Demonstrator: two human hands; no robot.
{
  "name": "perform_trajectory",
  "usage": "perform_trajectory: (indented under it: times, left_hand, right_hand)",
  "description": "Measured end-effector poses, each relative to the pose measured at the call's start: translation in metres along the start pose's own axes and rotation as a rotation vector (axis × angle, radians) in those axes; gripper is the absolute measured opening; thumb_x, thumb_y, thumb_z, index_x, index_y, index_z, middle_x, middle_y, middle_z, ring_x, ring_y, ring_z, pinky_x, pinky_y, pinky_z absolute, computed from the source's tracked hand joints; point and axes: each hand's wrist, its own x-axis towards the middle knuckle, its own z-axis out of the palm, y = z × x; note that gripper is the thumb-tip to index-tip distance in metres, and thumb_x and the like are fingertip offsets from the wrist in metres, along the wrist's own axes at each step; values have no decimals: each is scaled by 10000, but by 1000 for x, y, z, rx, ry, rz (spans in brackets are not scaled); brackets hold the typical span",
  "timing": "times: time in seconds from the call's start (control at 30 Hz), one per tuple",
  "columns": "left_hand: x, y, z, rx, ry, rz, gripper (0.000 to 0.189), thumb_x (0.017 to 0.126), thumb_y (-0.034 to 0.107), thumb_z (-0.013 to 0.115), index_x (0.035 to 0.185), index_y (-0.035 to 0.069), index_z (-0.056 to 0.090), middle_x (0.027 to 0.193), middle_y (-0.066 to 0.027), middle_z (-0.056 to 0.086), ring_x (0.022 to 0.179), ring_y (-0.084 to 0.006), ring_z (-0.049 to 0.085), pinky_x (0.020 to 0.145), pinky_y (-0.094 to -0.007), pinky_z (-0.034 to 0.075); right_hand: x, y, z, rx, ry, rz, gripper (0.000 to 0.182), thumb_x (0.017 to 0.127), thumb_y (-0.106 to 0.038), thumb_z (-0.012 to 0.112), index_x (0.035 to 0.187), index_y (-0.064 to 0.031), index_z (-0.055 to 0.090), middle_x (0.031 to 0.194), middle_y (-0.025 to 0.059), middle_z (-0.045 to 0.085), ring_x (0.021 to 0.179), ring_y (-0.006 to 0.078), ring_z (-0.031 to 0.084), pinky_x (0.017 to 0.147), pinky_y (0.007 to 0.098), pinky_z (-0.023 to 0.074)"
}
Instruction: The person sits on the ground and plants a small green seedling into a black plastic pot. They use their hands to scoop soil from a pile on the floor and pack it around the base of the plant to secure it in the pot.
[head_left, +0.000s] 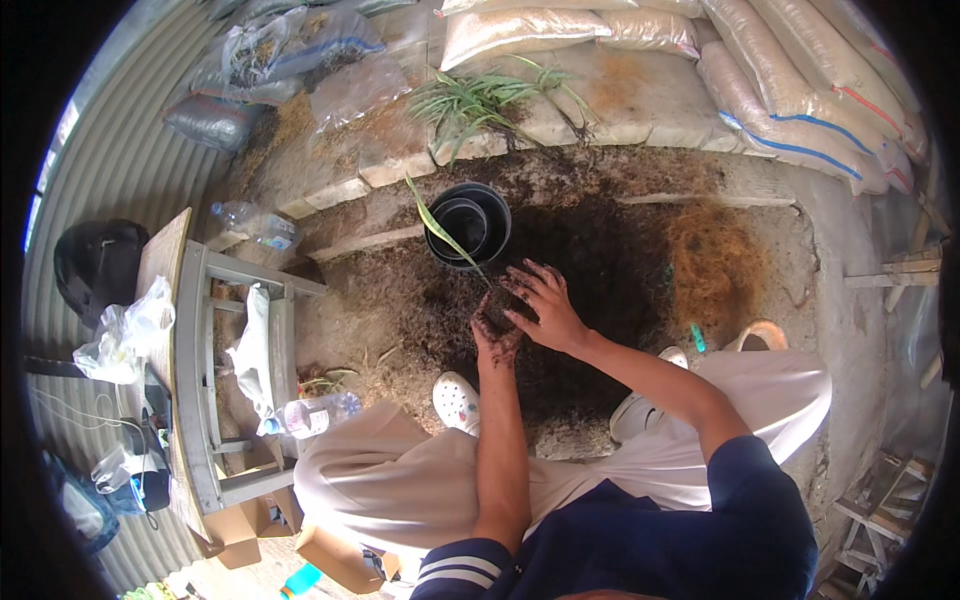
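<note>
My left hand (496, 336), dark with soil, is cupped around the base of a single long snake plant leaf (442, 229) and a clump of dark soil (499, 307). The leaf is green with yellow edges and leans up and to the left, across nested black plastic plant pots (499, 217). My right hand (546, 306) is on the other side of the clump with its fingers spread, soil sticking to them; whether it touches the clump is hard to tell. Below and right of the hands lies a wide heap of dark potting soil (600, 277).
Brown coconut fibre (712, 262) lies right of the soil, near a small green tool (698, 337). Uprooted plants (487, 101) rest on the concrete ledge beyond, below stacked filled sacks (525, 34). At left stand a wooden table (191, 375) and plastic bottles (319, 416).
</note>
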Motion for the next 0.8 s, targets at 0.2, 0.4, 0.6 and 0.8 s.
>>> perform_trajectory:
  times: [0.2, 0.4, 0.6, 0.8]
  left_hand:
    - [5, 0, -2, -2, 104, -44, 362, 947, 215, 344, 1143, -5, 554, 1101, -154, 616, 1017, -295, 591, 924, -411, 477]
    - [-10, -4, 28, 205, 195, 13, 350, 950, 210, 357, 1134, -2, 566, 1091, -142, 630, 996, -279, 605, 887, -405, 488]
    - [-3, 0, 20, 588, 156, 173, 328, 940, 171, 419, 1139, -34, 580, 1062, -139, 639, 926, -232, 631, 800, -363, 514]
    - [0, -4, 10, 466, 150, 150, 335, 934, 151, 423, 1174, -33, 567, 1107, -141, 622, 974, -237, 613, 839, -359, 493]
  right_hand:
    - [-11, 2, 7, -33, -25, 31, 402, 890, -270, 614, 1244, -86, 565, 1332, 83, 504, 1315, 298, 367, 1087, 504, 220]
    - [-16, 5, 4, -34, -37, 73, 491, 877, -273, 631, 1308, -77, 500, 1403, 110, 420, 1341, 312, 325, 1093, 502, 221]
    - [-13, 9, 6, 65, -123, 86, 612, 854, -237, 655, 1388, -72, 406, 1458, 131, 343, 1381, 346, 252, 1121, 466, 228]
    - [-18, 14, 13, 166, -144, 142, 651, 828, -214, 688, 1390, -55, 401, 1419, 155, 400, 1365, 370, 281, 1113, 447, 270]
